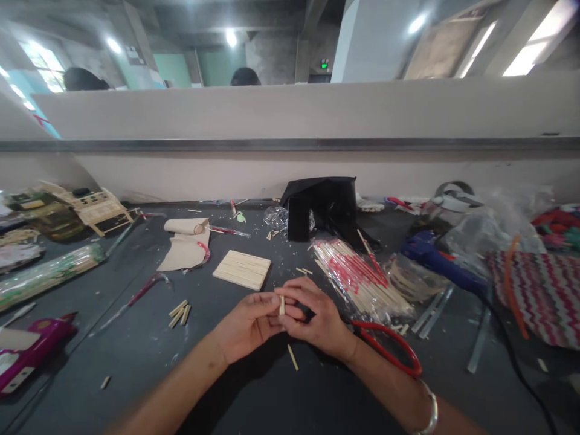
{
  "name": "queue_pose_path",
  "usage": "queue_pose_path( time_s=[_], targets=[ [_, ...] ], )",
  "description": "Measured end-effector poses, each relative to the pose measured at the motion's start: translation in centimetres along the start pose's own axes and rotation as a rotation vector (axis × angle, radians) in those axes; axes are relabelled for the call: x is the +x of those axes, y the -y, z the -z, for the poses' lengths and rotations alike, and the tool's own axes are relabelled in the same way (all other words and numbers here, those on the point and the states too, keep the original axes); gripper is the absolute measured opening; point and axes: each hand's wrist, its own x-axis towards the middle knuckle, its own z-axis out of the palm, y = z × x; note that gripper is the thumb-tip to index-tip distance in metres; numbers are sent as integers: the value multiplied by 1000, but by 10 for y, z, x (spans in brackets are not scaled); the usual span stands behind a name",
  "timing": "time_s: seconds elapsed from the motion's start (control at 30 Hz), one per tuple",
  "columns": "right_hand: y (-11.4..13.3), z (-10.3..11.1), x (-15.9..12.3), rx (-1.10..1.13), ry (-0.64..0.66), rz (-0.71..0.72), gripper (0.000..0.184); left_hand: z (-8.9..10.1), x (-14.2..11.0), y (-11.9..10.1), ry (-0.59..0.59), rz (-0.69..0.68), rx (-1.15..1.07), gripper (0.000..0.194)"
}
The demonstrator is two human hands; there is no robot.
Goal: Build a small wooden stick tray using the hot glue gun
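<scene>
My left hand (249, 323) and my right hand (315, 314) meet over the dark table, fingertips closed together on a short piece of wooden stick (281, 305). Fingers hide part of it, so I cannot tell whether it is one piece or several. Just beyond my left hand lies a flat panel of pale sticks (242, 270) set side by side. Several short cut sticks (180, 313) rest left of my left wrist. A single thin stick (293, 357) lies below my hands. Red-handled scissors or pliers (394, 344), partly covered, lie by my right forearm.
Right of my hands is a plastic bag of red-tipped sticks (357, 275), with a blue glue gun (441, 260) and its cord beyond. A purple device (34, 350) sits at left. A black folded object (324, 205) stands before the low partition (290, 115). Brown paper (185, 248) lies left.
</scene>
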Motion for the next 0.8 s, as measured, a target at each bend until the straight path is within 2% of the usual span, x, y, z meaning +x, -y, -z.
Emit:
queue_pose_path(
  time_s=[0.27, 0.8],
  targets=[
    [-2, -3, 0, -28, 68, 2, 42, 13, 1, 9, -28, -23, 32, 19],
    [-2, -4, -3, -167, 80, 9, 37, 12, 0, 12, -40, -59, 4, 16]
  ],
)
